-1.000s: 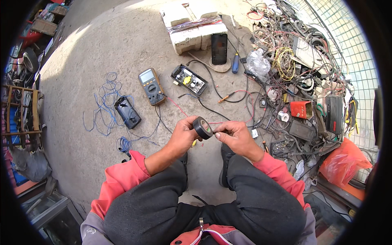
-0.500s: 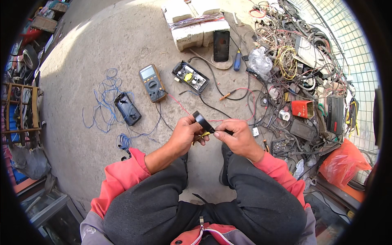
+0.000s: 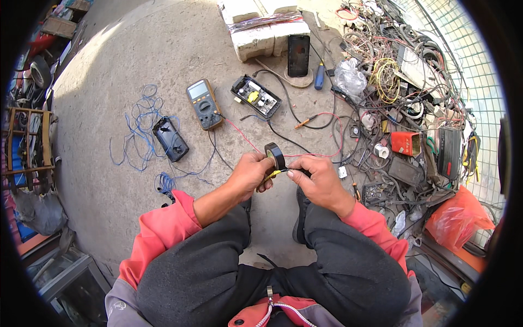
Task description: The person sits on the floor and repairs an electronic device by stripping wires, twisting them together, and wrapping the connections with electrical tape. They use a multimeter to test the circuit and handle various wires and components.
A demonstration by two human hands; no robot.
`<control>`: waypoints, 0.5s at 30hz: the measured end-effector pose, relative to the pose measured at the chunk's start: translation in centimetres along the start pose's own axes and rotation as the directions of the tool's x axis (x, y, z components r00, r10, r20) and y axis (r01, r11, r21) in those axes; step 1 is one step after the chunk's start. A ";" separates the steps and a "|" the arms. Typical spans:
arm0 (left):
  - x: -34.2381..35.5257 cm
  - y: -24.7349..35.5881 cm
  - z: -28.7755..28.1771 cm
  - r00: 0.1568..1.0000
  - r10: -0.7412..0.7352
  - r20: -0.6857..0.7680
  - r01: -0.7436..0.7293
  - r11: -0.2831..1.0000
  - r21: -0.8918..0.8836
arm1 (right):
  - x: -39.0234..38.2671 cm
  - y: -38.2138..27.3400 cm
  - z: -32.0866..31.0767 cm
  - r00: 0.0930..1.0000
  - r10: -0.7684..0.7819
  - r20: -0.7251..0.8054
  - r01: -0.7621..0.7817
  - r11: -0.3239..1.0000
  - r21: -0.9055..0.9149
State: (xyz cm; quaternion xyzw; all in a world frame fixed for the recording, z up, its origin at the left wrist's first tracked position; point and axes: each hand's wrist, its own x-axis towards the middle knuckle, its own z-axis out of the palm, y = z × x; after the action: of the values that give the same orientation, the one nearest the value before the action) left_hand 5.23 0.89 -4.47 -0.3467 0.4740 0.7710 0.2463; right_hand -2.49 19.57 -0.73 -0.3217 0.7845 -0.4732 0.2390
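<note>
My left hand (image 3: 251, 173) is closed around a roll of black electrical tape (image 3: 278, 155), its flat ring standing up by the thumb. Under the roll a thin yellow piece, perhaps a wire (image 3: 271, 176), runs from the left fingers toward the right hand. My right hand (image 3: 323, 182) pinches a thin dark cable (image 3: 298, 170) between thumb and forefinger; its far part is hidden in the palm. Both hands are close together above the concrete, between my knees. Beyond them lie a multimeter (image 3: 203, 106) with red and black leads and an open black case with a circuit board (image 3: 256, 97).
At left lie an empty black case half (image 3: 170, 139) and tangled blue wire (image 3: 143, 131). A phone (image 3: 298, 56) leans against a white foam block (image 3: 267, 38), near a blue-handled screwdriver (image 3: 319, 77). Scrap cables (image 3: 387, 82) and a red plastic bag (image 3: 460, 218) fill the right side.
The tape roll has turned more upright and moved slightly right in my left hand. More of the yellow piece shows between the hands. The right hand has barely moved.
</note>
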 end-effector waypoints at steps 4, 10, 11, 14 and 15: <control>0.4 -0.5 -0.2 1.000 0.011 0.015 -0.012 0.999 0.053 | 0.1 -0.2 0.0 1.000 -0.019 -0.006 0.018 0.999 -0.048; -0.4 -0.4 0.4 0.993 0.120 0.004 -0.119 0.984 0.134 | 0.1 0.3 0.2 0.997 0.047 -0.065 -0.045 0.998 0.034; -0.3 -0.6 0.4 0.987 0.162 0.013 -0.162 0.975 0.153 | -0.1 0.4 0.2 0.997 0.064 -0.051 -0.062 0.997 0.042; 0.1 -1.3 0.0 0.869 0.495 0.030 -0.474 0.811 0.344 | -0.2 0.7 0.0 0.995 0.098 -0.017 -0.097 0.994 0.060; 0.0 -1.0 0.0 0.782 0.621 0.054 -0.581 0.695 0.424 | -0.1 0.5 0.0 0.993 0.120 -0.015 -0.119 0.991 0.064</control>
State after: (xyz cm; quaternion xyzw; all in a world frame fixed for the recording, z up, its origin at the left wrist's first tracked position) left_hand 5.92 1.33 -5.01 -0.1469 0.7254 0.6719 0.0265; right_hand -2.62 19.84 -1.18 -0.2620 0.7894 -0.4853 0.2697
